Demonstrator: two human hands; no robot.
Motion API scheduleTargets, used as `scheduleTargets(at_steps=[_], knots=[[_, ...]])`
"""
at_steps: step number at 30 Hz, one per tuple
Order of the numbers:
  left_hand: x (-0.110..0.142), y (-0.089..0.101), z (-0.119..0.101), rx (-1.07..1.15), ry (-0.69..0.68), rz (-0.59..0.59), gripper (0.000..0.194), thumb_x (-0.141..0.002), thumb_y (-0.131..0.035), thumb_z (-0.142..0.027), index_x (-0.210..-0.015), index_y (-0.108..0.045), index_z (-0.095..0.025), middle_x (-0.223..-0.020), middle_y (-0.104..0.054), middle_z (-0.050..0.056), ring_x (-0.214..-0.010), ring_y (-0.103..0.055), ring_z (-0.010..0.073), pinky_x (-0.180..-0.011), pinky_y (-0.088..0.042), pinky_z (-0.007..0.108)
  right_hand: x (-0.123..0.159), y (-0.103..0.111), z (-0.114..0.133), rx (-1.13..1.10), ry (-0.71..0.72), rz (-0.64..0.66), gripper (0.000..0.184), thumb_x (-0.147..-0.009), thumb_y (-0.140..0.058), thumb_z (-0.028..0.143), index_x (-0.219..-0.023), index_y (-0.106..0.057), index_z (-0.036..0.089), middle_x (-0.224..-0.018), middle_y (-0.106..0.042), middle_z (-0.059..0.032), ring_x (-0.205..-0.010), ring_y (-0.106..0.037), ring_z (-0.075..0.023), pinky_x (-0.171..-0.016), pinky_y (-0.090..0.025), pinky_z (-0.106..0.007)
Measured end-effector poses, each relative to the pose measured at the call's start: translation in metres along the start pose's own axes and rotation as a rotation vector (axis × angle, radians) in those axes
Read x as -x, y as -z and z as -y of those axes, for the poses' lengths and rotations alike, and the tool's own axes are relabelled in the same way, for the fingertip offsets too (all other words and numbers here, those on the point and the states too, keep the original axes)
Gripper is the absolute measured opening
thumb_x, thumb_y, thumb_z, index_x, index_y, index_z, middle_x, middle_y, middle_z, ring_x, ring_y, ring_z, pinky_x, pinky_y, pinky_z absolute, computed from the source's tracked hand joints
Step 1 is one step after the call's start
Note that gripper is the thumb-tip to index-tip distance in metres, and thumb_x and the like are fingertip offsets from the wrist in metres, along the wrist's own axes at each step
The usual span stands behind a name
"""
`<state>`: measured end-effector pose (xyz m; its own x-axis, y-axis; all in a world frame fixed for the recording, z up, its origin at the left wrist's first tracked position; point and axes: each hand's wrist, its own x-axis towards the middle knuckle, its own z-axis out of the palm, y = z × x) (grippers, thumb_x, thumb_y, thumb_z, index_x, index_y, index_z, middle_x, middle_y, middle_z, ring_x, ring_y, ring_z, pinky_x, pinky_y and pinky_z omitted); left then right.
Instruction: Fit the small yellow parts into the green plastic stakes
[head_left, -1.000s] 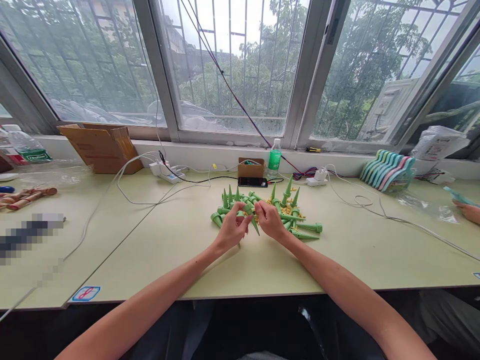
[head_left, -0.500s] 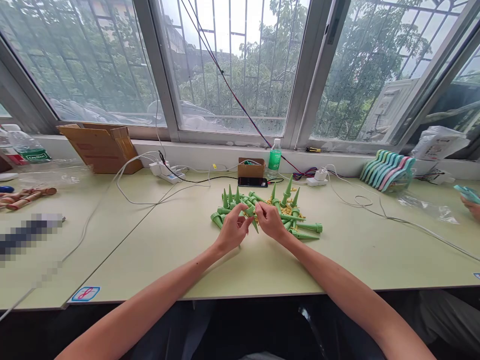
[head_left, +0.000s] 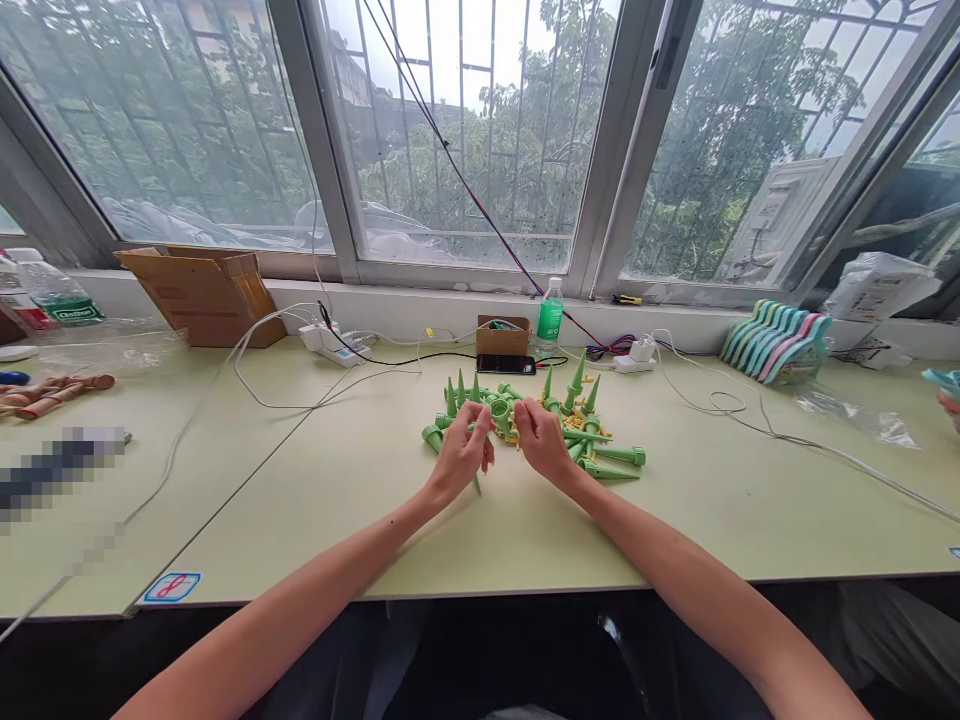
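My left hand [head_left: 461, 447] is closed, its fingers and thumb pinching a green plastic watering spike [head_left: 500, 409] whose round open end faces me. My right hand [head_left: 541, 440] is curled with thumb and forefinger pressed together, just right of that spike. Whatever it may hold is hidden. Around and behind both hands lies a pile of similar green spikes [head_left: 616, 454], some standing point up, others on their sides. Small yellow pieces [head_left: 571, 420] are scattered among them. A pointed green tip [head_left: 477, 486] shows below my left hand.
Behind the pile are a phone [head_left: 506, 365], a small brown box [head_left: 502, 338] and a green-labelled bottle [head_left: 550, 318]. White cables [head_left: 720, 395] cross the table. Pastel hangers [head_left: 776, 342] stand at the right; another person's hand [head_left: 951, 402] shows at the far right edge.
The spike in my left hand has turned from pointing down and right to showing its open end. My right hand has stayed nearly in place. The other person's hand has moved slightly right.
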<state>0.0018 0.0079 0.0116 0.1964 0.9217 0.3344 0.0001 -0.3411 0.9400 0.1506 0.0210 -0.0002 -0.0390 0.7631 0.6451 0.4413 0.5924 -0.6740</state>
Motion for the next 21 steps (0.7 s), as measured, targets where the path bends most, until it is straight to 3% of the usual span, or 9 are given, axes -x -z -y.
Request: scheduleTargets(at_steps=[5, 10, 21], knots=[[-0.0017, 0.0022, -0.0027, 0.150, 0.192, 0.111, 0.058, -0.089, -0.032, -0.063, -0.066, -0.053, -0.013, -0.057, -0.052, 0.003, -0.039, -0.049, 0.0104, -0.035, -0.038, 0.023, 0.0011, 0.0003, -0.0006, 0.005, 0.029, 0.019, 0.036, -0.099, -0.032, 0.041, -0.069, -0.036, 0.021, -0.059, -0.042, 0.0035, -0.051, -0.035, -0.0100, -0.052, -0.030, -0.023], [-0.0033, 0.0042, -0.0007, 0.221, 0.317, 0.171, 0.063, -0.086, -0.034, -0.066, -0.064, -0.056, -0.011, -0.056, -0.055, 0.006, -0.039, -0.049, 0.0118, -0.036, -0.039, 0.024, 0.0019, 0.0012, 0.0003, -0.006, 0.051, 0.095, 0.036, -0.099, -0.031, 0.042, -0.070, -0.039, 0.021, -0.060, -0.043, 0.0029, -0.052, -0.037, -0.0105, -0.053, -0.032, -0.023], [-0.0032, 0.0049, 0.0004, 0.253, 0.267, 0.202, 0.049, -0.084, -0.046, -0.061, -0.076, -0.052, -0.013, -0.070, -0.061, 0.007, -0.041, -0.051, 0.0102, -0.038, -0.041, 0.024, 0.0012, -0.0007, -0.0057, -0.043, 0.011, 0.110, 0.034, -0.098, -0.031, 0.044, -0.075, -0.041, 0.022, -0.057, -0.046, 0.0033, -0.049, -0.040, -0.0112, -0.052, -0.034, -0.024]])
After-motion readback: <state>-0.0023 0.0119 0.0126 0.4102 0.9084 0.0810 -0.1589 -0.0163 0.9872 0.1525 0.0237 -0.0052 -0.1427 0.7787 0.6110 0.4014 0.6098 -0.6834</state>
